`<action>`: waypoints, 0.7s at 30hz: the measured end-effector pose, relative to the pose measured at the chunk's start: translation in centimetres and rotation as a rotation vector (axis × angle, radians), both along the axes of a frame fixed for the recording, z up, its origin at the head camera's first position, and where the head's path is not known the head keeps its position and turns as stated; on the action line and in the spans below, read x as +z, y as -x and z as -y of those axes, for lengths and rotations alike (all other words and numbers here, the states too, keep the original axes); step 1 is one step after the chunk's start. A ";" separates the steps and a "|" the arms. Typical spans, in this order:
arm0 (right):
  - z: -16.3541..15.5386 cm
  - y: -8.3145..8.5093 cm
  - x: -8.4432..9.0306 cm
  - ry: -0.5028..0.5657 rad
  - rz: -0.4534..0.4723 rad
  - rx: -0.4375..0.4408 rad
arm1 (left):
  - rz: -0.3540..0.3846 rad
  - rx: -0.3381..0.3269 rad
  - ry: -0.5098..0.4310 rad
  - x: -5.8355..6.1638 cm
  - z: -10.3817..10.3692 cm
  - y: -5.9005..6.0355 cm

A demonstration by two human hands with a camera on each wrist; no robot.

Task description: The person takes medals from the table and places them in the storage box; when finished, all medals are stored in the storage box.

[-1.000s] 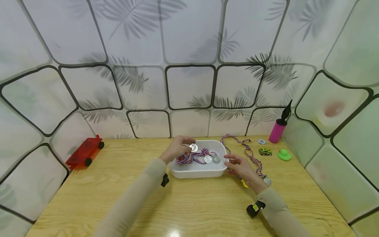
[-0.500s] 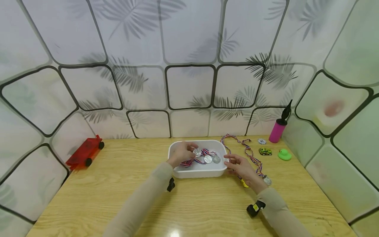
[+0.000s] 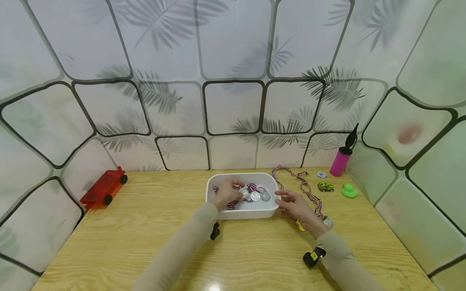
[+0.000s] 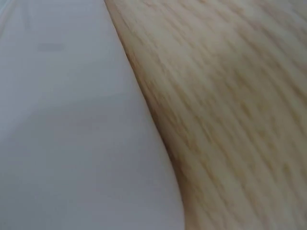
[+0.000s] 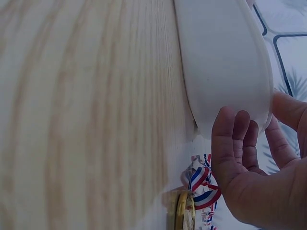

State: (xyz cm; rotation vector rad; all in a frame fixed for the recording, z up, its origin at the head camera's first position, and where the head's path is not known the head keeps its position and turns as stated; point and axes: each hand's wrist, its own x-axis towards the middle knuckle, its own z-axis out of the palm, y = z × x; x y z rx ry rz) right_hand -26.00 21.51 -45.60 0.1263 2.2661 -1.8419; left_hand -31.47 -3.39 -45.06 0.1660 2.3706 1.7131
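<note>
While I watched from my remote station, a round silver-coloured metal medal sat at the fingertips of the left hand, low inside the white, round-cornered plastic tray. Those fingers looked curled in a pinch on it, though the left wrist view gave me only tray wall and table. My main worry was the tangled red, white and blue striped ribbon beside that hand: a loop caught on a finger could have dragged medals upward as it lifted.

The right hand stood at the tray's right end, fingers bent about the rim; whether they gripped or merely touched, I couldn't tell. If the contact was light, I judged, a snag might have slid the tray over the pale wooden table. Farther out, a gold-coloured medal lay near that hand, where a careless wrist could have swept it aside.
</note>
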 end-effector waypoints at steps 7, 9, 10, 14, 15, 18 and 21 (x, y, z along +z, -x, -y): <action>-0.1 0.3 -0.2 -0.014 0.002 -0.003 | -0.085 -0.040 0.181 -0.3 -0.4 0.0; -0.1 0.3 -0.2 -0.015 0.002 -0.001 | -0.099 -0.050 0.196 -0.4 -0.4 0.0; 0.0 0.3 -0.2 -0.015 0.003 -0.001 | -0.100 -0.049 0.198 -0.4 -0.4 0.0; 0.0 0.2 -0.1 -0.009 0.003 0.001 | -0.117 -0.057 0.207 -0.5 -0.4 0.0; 0.0 0.2 -0.1 -0.007 0.004 0.001 | -0.122 -0.058 0.214 -0.5 -0.4 0.0; 0.0 0.1 0.0 -0.005 0.003 0.004 | -0.163 -0.065 0.268 -0.5 -0.3 0.0; 0.0 0.1 0.0 -0.007 0.002 0.006 | -0.200 -0.070 0.339 -0.4 -0.2 -0.1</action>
